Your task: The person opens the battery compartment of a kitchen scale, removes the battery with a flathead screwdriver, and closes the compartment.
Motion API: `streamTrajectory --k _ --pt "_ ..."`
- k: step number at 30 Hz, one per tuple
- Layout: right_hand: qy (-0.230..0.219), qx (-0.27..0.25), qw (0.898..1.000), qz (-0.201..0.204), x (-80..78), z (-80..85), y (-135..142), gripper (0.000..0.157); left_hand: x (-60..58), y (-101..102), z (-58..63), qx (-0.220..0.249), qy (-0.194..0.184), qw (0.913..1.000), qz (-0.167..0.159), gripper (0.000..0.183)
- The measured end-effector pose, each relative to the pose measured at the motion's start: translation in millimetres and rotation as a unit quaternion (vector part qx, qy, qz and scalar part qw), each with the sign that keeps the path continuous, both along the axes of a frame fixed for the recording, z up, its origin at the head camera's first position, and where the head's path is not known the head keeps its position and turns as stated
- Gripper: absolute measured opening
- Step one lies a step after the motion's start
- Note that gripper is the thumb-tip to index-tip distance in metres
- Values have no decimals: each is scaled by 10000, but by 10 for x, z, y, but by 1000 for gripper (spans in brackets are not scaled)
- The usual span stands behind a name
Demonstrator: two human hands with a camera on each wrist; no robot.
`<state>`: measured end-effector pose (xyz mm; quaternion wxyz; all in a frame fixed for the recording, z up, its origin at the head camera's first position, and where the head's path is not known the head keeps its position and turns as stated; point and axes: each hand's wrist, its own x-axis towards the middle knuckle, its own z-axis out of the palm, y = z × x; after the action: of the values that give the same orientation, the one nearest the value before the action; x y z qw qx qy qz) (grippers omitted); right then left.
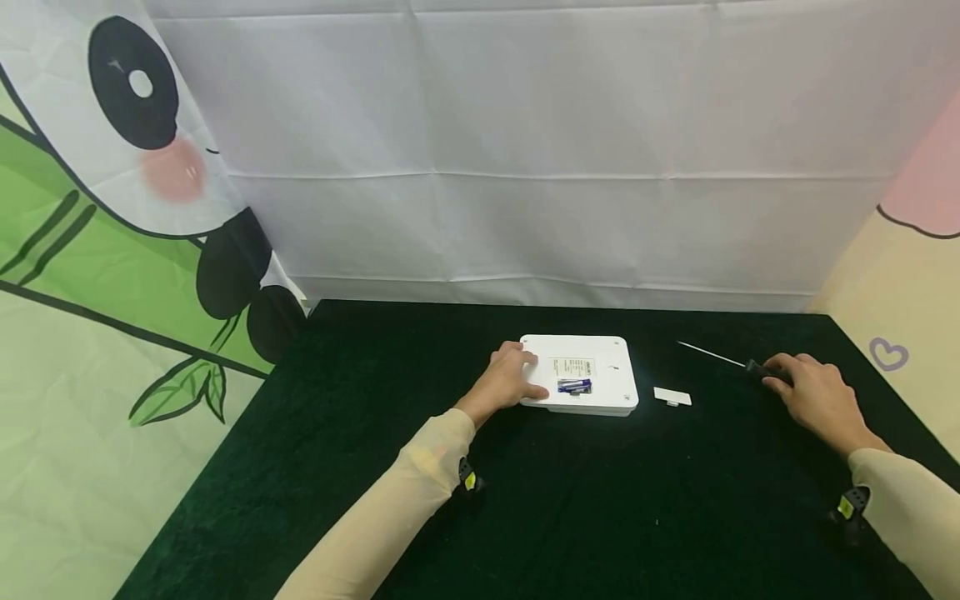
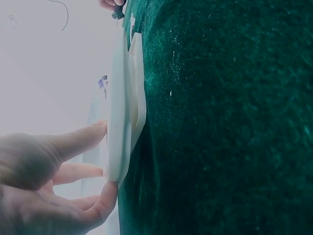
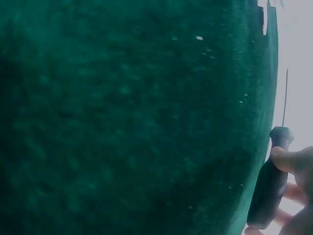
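Note:
A flat white device (image 1: 579, 372) lies on the dark green cloth with its labelled face up. Two blue-and-silver batteries (image 1: 574, 387) sit in its uncovered compartment near the front edge. My left hand (image 1: 504, 377) holds the device by its left end; in the left wrist view the thumb (image 2: 85, 140) touches the upper face and another finger the edge. To the right lies a small white battery cover (image 1: 672, 397). My right hand (image 1: 821, 402) grips the black handle of a screwdriver (image 3: 268, 188), its thin metal shaft pointing left toward the device.
Green cloth (image 1: 570, 508) covers the table, whose far edge meets a white hanging sheet (image 1: 480, 167). A printed cartoon backdrop (image 1: 165, 283) stands at the left, and a pink and cream one (image 1: 915, 275) at the right.

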<state>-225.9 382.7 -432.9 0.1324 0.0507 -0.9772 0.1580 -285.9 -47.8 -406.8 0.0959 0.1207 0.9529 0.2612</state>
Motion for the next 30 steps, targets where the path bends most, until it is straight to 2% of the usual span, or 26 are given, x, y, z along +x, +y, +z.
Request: streamTrajectory --k 10,16,23,26,30 --pt "-246 3 9997 -67 6 -81 -21 26 -2 7 -9 -45 21 10000 8 62" --pt "-277 36 9996 43 -12 -83 13 25 -1 2 -8 -32 4 10000 -5 62" --pt "-261 91 9996 76 -29 -8 -18 34 1 1 -5 -37 -5 10000 -20 62" --pt "-159 170 9997 73 -62 62 -110 38 2 4 -4 -50 -4 10000 -19 62" --pt "-59 275 9992 271 -140 165 -313 36 -3 10 1 -54 -26 10000 -1 62"
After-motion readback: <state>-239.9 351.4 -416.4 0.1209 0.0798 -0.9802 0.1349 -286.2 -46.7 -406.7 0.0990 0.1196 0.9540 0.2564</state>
